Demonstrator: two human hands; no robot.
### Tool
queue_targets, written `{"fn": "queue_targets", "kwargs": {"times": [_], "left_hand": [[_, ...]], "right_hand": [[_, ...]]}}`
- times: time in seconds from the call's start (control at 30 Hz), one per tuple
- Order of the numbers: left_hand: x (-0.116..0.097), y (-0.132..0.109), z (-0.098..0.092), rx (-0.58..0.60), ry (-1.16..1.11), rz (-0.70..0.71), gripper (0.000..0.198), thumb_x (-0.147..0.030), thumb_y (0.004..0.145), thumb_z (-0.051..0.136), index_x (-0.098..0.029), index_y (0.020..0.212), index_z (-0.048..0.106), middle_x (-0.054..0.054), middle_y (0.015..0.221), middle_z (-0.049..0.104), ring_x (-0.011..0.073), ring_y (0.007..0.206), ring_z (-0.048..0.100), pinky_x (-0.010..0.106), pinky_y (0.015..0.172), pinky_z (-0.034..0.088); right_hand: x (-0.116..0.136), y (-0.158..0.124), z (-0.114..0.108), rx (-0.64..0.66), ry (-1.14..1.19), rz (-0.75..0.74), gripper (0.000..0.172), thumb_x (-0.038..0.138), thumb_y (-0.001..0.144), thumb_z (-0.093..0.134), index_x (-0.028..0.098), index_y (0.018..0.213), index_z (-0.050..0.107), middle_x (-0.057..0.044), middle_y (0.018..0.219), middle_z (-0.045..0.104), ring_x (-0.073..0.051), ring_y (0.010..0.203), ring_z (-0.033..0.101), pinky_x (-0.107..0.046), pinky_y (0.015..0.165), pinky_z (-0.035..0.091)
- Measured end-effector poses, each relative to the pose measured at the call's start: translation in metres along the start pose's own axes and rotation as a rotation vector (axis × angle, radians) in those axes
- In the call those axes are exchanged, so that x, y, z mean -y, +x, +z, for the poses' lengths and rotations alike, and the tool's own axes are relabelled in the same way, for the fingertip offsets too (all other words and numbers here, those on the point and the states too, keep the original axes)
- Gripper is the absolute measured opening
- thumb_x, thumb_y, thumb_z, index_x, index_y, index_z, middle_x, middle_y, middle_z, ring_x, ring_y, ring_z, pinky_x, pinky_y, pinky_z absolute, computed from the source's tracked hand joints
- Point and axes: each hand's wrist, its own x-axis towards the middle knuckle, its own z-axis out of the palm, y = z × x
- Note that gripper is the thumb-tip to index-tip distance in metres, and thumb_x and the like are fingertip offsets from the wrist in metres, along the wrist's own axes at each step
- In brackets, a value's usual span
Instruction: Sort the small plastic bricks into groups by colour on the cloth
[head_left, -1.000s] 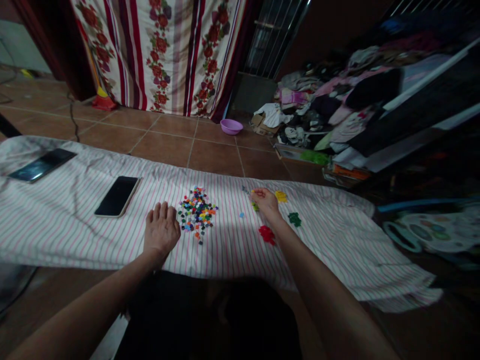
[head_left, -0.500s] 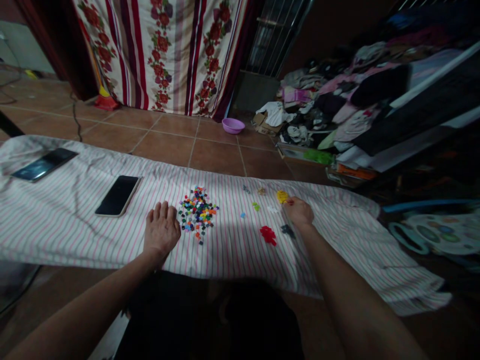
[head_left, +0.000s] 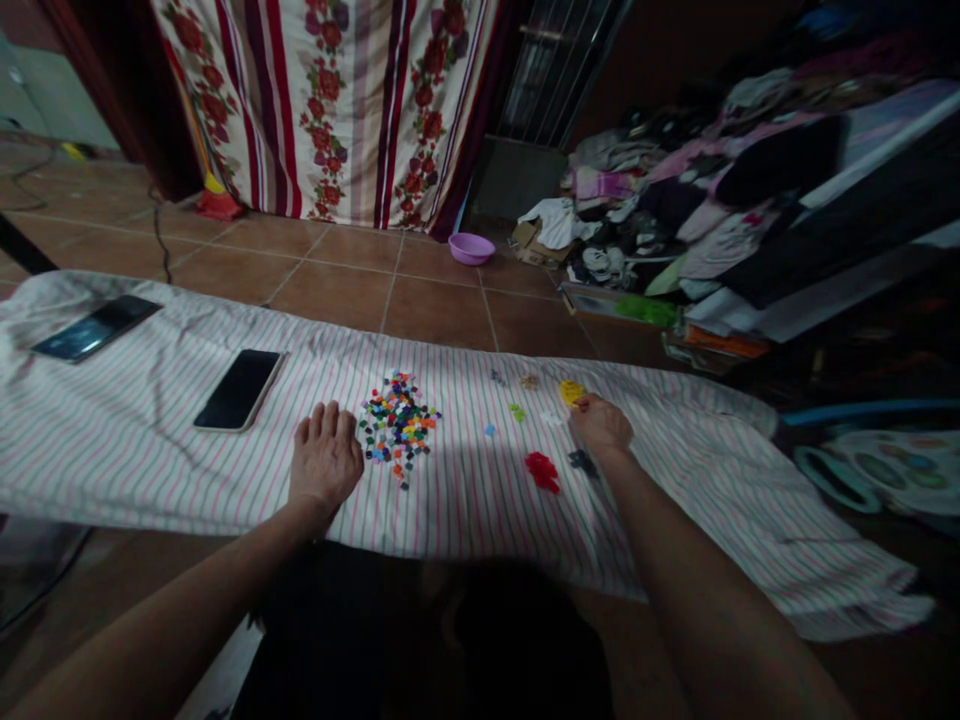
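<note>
My left hand [head_left: 326, 458] lies flat on the striped cloth, open, beside a mixed pile of tiny coloured pieces [head_left: 400, 425]. Across the cloth, my right hand [head_left: 602, 424] has its fingertips pressed together at the edge of a yellow cluster [head_left: 571, 392]. Whatever is in the pinch is too small to make out. Around that hand are sorted groups: red pieces [head_left: 541, 471], dark grey pieces [head_left: 582, 461], white pieces [head_left: 552, 417], green pieces [head_left: 517, 411], tan pieces [head_left: 529, 381] and grey pieces [head_left: 498, 377]. A light blue piece [head_left: 490, 430] lies nearer the mixed pile.
The striped cloth [head_left: 450, 510] covers a long, low surface. On its left part lie a phone [head_left: 238, 390] and a dark tablet-like device [head_left: 97, 328]. Beyond it, a purple basin [head_left: 471, 249] sits on the tiled floor, near heaped clothes [head_left: 675, 200] at right.
The whole view has shifted slightly, moving things a little to the right in the picture. My right hand stays at the yellow cluster and my left hand still rests flat.
</note>
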Motion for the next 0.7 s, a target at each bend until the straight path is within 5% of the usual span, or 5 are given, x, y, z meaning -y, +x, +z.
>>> {"fn": "queue_targets", "kwargs": {"times": [0.7], "left_hand": [[-0.0003,0.0002,-0.0015,0.030,0.046,0.002,0.041,-0.025,0.093,0.034,-0.011,0.124,0.057,0.019,0.144,0.052,0.0344,0.137,0.042,0.050,0.110,0.033]], "right_hand": [[-0.0035,0.0055,0.0056,-0.081,0.053,-0.011,0.027,0.018,0.084,0.054,0.018,0.101,0.076,-0.011,0.094,0.074,-0.021,0.081,0.068,-0.028,0.069,0.047]]}}
